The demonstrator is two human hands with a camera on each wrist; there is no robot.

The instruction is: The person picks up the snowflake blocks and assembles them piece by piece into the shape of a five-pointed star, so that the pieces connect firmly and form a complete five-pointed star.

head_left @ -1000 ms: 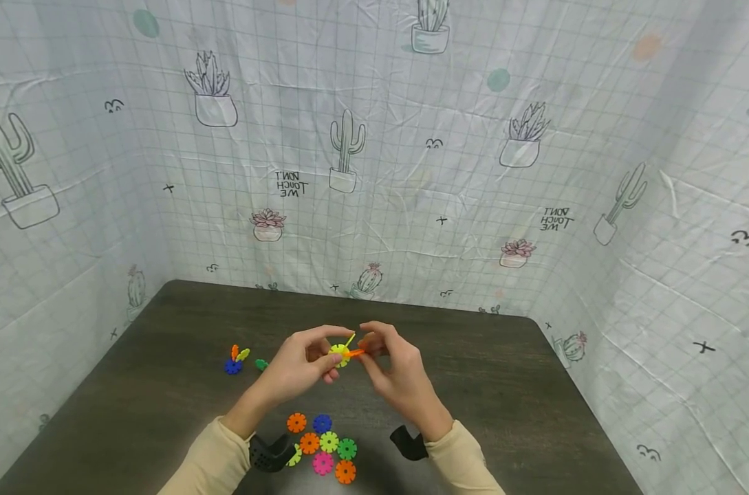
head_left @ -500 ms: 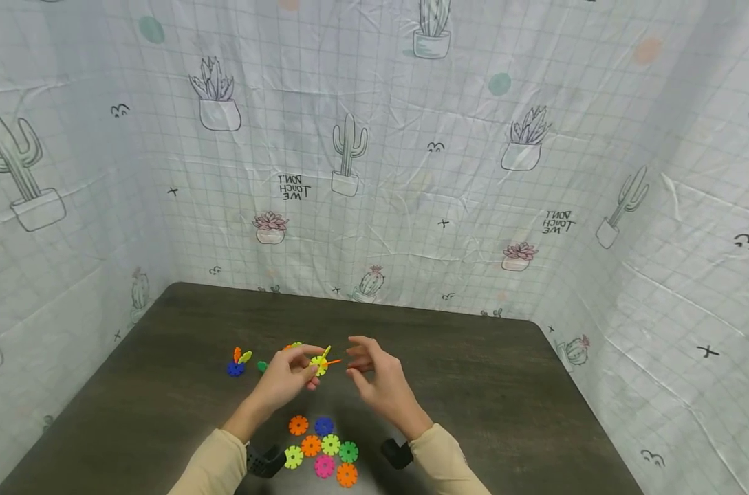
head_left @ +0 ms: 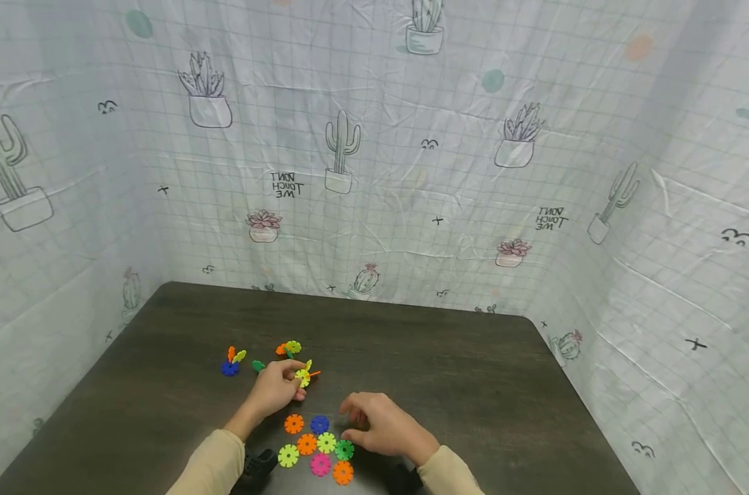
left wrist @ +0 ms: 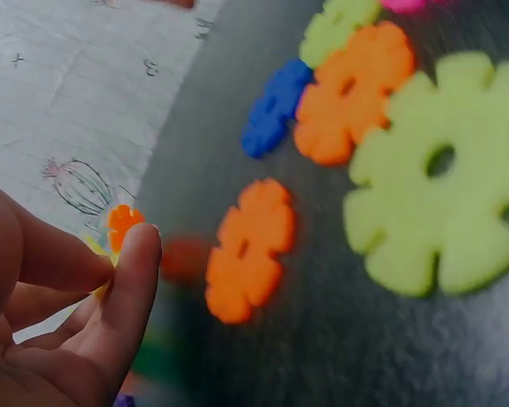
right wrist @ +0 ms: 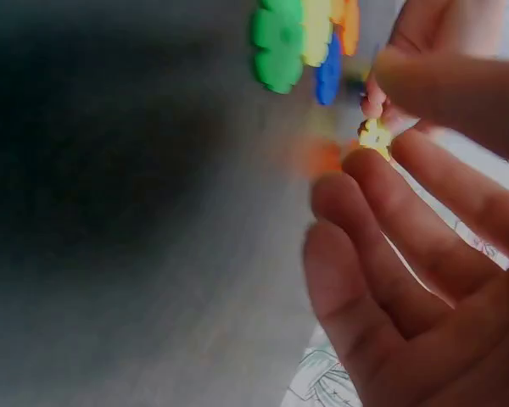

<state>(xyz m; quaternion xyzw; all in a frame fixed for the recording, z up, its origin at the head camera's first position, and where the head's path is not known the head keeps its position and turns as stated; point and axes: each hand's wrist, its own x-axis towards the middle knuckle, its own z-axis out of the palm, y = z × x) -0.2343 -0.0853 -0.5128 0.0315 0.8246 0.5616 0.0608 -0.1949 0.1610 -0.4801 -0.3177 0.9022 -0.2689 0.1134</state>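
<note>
My left hand pinches a yellow notched disc between thumb and fingers. Joined to it are an orange disc, seen nearly edge-on, and another yellow disc. In the left wrist view the fingers partly hide this cluster, though an orange disc shows past the fingertips. My right hand holds nothing, its fingers loosely bent. It hovers by the loose discs, closest to a green one; a blue disc and a yellow-green disc lie just left of that.
Also loose on the dark table are a pink disc and several orange and yellow-green ones. Farther back stand a blue-based cluster and an orange and yellow-green cluster, with a green piece between. Printed cloth encloses the table.
My right hand has let go of the orange disc and moved down towards the loose discs. My left hand has drawn left and lower with the joined discs.
</note>
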